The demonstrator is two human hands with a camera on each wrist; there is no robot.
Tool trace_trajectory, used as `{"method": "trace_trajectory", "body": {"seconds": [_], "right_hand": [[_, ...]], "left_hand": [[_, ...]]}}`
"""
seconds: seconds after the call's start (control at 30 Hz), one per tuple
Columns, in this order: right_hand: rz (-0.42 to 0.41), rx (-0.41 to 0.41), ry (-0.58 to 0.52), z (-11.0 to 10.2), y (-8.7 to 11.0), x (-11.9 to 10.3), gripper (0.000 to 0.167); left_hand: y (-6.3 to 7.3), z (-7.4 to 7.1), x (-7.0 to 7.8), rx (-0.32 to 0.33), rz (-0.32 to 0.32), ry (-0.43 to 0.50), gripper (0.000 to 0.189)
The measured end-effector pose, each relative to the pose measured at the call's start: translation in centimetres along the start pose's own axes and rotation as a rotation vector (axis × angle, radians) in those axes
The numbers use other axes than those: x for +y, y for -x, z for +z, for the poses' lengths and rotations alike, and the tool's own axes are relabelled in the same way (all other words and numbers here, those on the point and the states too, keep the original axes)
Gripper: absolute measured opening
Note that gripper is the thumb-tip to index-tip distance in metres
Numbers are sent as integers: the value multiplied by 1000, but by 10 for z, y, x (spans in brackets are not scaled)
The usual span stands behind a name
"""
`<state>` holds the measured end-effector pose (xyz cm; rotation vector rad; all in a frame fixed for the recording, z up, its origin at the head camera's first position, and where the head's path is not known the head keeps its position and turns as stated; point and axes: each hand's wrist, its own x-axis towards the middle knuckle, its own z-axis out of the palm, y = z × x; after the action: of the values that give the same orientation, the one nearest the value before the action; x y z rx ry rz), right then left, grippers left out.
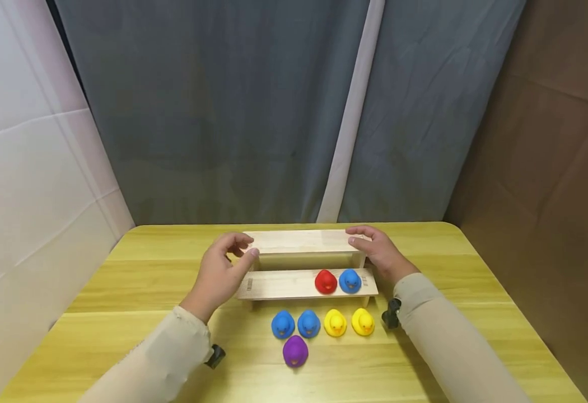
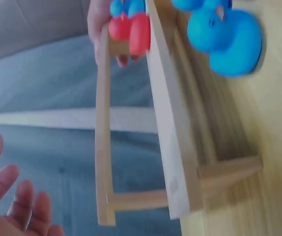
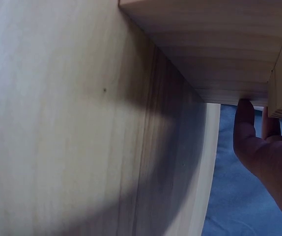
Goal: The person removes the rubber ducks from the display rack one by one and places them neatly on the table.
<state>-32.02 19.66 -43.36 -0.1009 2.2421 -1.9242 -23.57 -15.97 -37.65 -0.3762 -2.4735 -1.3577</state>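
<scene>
A pale wooden two-step stand (image 1: 299, 242) stands on the table. My left hand (image 1: 225, 268) is beside the left end of its upper board, fingers loosely bent and holding nothing; the left wrist view shows these fingers (image 2: 25, 206) apart from the wood. At the other end my right hand (image 1: 379, 252) reaches over the board with thumb and forefinger extended. Its fingers (image 3: 246, 128) appear to touch the wood in the right wrist view. On the lower step sit a red rubber duck (image 1: 326, 281) and a blue rubber duck (image 1: 350, 281), side by side towards the right.
In front of the stand, two blue ducks (image 1: 283, 324) and two yellow ducks (image 1: 335, 323) form a row on the wooden table (image 1: 138, 291). A purple duck (image 1: 295, 351) sits nearer. Grey curtain (image 1: 213, 112) hangs behind; white and brown cloth walls flank the sides.
</scene>
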Motion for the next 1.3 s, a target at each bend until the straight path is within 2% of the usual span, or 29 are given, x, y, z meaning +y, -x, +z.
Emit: {"method": "trace_trajectory", "body": {"seconds": [0.07, 0.2, 0.43, 0.63, 0.8, 0.97, 1.3], "right_hand": [[3, -1, 1, 0, 0, 0, 41], [-3, 4, -3, 1, -2, 1, 40], [-13, 10, -15, 2, -7, 4, 39], [-34, 10, -4, 3, -8, 6, 38], [-22, 21, -8, 3, -9, 5, 37], [-19, 22, 6, 0, -7, 3, 38], [-4, 27, 25, -2, -9, 3, 39]], "left_hand": [[-7, -3, -4, 12, -48, -6, 29], [-18, -6, -15, -6, -119, -2, 39], [-32, -2, -36, -20, -175, -39, 46], [-39, 3, -51, -41, -206, -15, 50], [-45, 8, -58, -53, -236, 37, 51], [-50, 14, -61, -78, -262, 145, 53], [-52, 30, -69, -82, -278, 304, 47]]}}
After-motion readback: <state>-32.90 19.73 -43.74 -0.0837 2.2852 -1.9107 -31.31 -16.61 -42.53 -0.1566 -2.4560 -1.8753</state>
